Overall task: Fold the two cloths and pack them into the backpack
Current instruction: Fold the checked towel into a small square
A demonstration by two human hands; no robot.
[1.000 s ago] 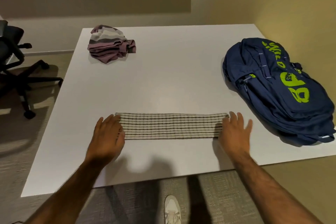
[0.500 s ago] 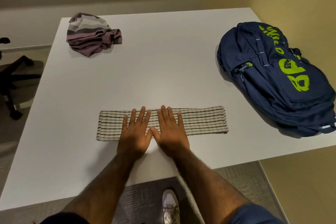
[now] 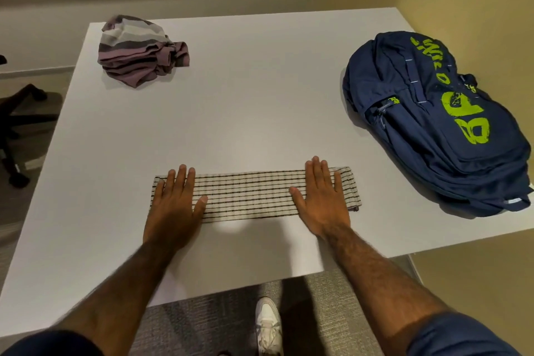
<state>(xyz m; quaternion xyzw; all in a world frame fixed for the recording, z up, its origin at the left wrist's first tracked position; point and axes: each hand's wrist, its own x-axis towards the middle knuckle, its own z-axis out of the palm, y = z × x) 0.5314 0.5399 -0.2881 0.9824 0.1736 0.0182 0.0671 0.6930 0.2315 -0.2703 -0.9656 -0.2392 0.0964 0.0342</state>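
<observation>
A crumpled striped cloth (image 3: pixel 138 50) lies well beyond the left hand (image 3: pixel 173 205); the navy backpack (image 3: pixel 439 124) lies past the right hand (image 3: pixel 323 199). Both palms press flat, fingers straight, on the checked cloth (image 3: pixel 248 193), whose long axis runs left to right.

The left hand (image 3: pixel 173 205) and the right hand (image 3: pixel 320 199) are lying flat, palms down, well apart, fingers straight and pointing forward. Both bare forearms (image 3: pixel 124 277) are stretching forward, slightly converging.
</observation>
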